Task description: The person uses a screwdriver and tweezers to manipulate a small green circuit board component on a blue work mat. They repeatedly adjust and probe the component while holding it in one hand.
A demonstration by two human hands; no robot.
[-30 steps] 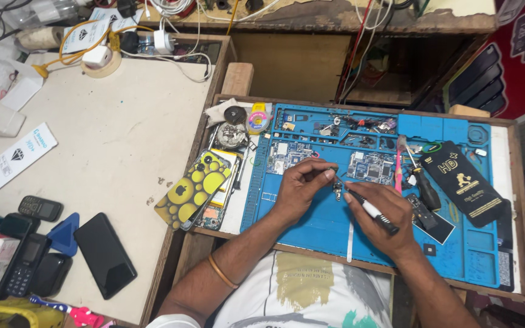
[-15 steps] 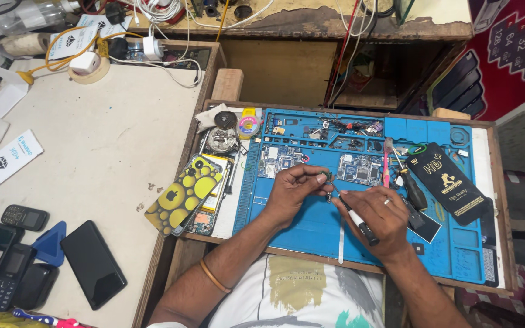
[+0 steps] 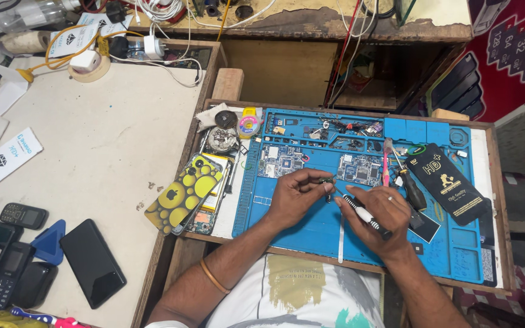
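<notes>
Cluttered wooden bench (image 3: 92, 152), blue mat (image 3: 311, 225) mid-frame. Left hand (image 3: 296, 194) pinches a small part (image 3: 326, 180); right hand (image 3: 384, 218) grips a screwdriver (image 3: 366, 215) touching it.

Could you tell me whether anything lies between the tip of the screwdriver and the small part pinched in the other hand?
Nothing visible does. The left hand pinches the small part just above the blue mat, and the screwdriver in the right hand points straight at it, tip almost touching. The two circuit boards lie farther back, clear of that gap.
</notes>
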